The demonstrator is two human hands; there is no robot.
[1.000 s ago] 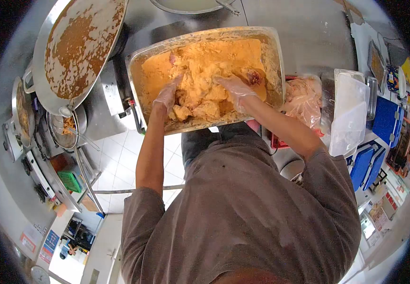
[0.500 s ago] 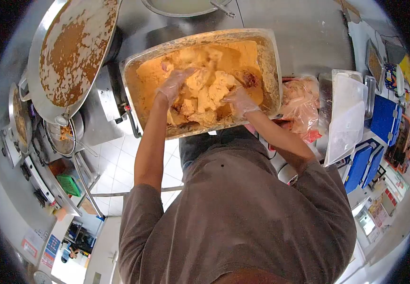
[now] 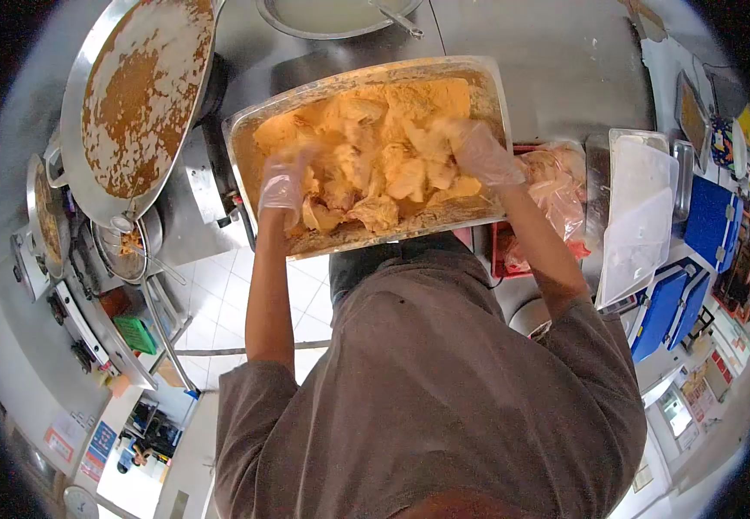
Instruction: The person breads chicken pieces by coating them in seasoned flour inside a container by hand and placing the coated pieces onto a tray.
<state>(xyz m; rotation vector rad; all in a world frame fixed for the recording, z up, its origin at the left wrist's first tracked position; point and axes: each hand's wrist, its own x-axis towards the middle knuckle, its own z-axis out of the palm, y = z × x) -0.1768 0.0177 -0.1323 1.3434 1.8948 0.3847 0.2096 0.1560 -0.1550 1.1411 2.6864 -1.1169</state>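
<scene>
The tray (image 3: 489, 95) sits at the near edge of the metal counter (image 3: 565, 60), directly in front of the person. It contains orange powder (image 3: 273, 134) and a heap of coated pieces (image 3: 359, 164). The powder lies mainly along the far edge and toward the far-left corner; the pieces occupy the middle and extend to the near edge. The left hand (image 3: 285, 180), in a clear glove, is at the left edge of the tray, beside the heap. The right hand (image 3: 486, 154), also gloved, is at the right edge, with its wrist above the rim. The hands are well apart, on opposite sides of the heap. Both are blurred at the fingers; whether either grips a piece cannot be determined. To the right of the tray, a red tray (image 3: 500, 251) carries a clear bag (image 3: 558, 190) of pink contents. Farther right is a translucent plastic container (image 3: 636, 216). Beyond the far edge of the tray is a basin (image 3: 273, 19) of pale liquid. To the left is a large pan (image 3: 89, 186) of brown, foam-flecked liquid (image 3: 141, 108).
</scene>
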